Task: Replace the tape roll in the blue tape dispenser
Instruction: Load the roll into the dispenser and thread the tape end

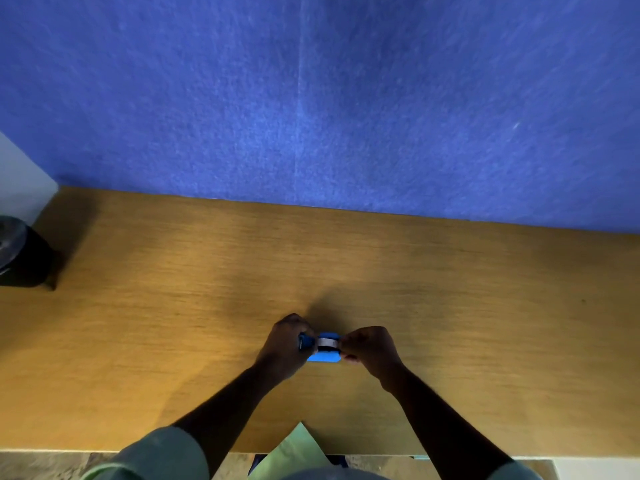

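Note:
The blue tape dispenser [323, 356] sits on the wooden desk [173, 323], near its front edge at the centre. A tape roll [327, 342] with a pale outer band and dark core shows in the dispenser's top, between my two hands. My left hand [285, 344] is curled around the dispenser's left end. My right hand [372, 349] pinches the right side, at the roll's edge; whether its fingers hold the roll or the dispenser body is hidden. Both forearms reach in from the bottom of the view.
A blue felt partition [329, 98] rises along the desk's far edge. A black round container [20, 254] stands at the far left of the desk. A green cloth [294, 448] hangs over the front edge near my body.

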### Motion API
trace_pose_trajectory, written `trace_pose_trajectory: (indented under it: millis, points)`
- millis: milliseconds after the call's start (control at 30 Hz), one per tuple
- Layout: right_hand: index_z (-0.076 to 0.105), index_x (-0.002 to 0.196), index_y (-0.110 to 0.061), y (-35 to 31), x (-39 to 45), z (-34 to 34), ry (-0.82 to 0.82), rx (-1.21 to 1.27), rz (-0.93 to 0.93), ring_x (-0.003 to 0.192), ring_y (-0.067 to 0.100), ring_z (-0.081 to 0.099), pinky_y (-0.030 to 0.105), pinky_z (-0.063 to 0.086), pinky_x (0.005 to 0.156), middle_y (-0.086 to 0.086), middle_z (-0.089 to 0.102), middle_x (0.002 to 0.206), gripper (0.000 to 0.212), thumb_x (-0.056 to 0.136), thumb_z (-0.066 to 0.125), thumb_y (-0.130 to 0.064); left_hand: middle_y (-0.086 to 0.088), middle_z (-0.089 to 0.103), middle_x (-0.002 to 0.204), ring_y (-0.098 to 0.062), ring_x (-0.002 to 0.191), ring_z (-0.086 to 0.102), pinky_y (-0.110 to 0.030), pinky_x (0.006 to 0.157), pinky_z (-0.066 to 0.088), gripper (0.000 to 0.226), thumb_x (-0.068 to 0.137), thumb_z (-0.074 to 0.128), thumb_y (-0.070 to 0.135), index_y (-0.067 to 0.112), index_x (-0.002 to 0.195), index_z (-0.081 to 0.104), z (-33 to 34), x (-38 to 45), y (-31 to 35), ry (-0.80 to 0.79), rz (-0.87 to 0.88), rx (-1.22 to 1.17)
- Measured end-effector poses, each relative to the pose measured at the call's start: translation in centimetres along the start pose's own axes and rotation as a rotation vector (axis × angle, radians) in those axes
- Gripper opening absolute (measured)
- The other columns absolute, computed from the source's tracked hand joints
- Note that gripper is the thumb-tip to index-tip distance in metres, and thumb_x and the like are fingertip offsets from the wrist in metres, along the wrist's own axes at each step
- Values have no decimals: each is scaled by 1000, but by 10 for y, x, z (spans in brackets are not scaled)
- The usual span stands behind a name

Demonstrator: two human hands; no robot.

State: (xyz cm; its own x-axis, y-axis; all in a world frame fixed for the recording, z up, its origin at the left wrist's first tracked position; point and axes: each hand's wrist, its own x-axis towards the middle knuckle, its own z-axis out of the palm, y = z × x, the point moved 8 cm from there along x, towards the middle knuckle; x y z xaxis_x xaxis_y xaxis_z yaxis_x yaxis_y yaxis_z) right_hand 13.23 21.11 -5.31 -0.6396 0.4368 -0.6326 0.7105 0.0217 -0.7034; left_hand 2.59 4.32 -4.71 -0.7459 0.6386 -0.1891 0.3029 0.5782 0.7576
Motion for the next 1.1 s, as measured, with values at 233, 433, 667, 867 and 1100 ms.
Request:
trace_pose_trajectory:
  millis: [233, 433, 667, 867, 1100]
  points:
    - [80, 90, 2, -2, -1, -1, -24, 14, -20, 77, 30, 77, 44, 64, 82, 23, 80, 85, 24, 78, 90, -17, 9, 64, 90, -4, 81, 62, -19, 68, 50, 31, 72, 80, 49, 22, 83, 69, -3, 1, -1, 66, -95, -106]
    - [80, 94, 2, -4, -2, 2, -61, 25, -23, 71, 18, 76, 25, 59, 65, 18, 80, 84, 25, 79, 89, -16, 6, 62, 84, -6, 74, 56, -13, 59, 38, 37, 67, 85, 52, 21, 73, 66, -7, 3, -5, 83, -150, -28]
    - [78, 98, 6, -4, -3, 0, -85, 47, -26, 60, 6, 70, 16, 53, 57, 12, 76, 75, 26, 83, 86, -14, 3, 68, 87, -6, 75, 58, -17, 67, 44, 27, 70, 89, 33, 13, 79, 74, -12, 8, -7, 68, -152, 6]
    - [78, 100, 9, -3, -2, -1, -98, 49, -25, 58, 5, 70, 16, 53, 57, 11, 76, 74, 24, 84, 84, -8, 13, 67, 75, 3, 65, 59, -16, 67, 49, 12, 72, 87, 25, 18, 71, 78, -11, 6, -1, 23, -145, -8]
    - [80, 94, 5, -3, 0, -1, -80, 32, -41, 61, 12, 71, 20, 54, 58, 16, 77, 74, 23, 80, 88, -12, 10, 68, 78, -3, 71, 64, -14, 62, 45, 30, 68, 87, 43, 15, 69, 76, -9, 8, 2, 28, -159, -6]
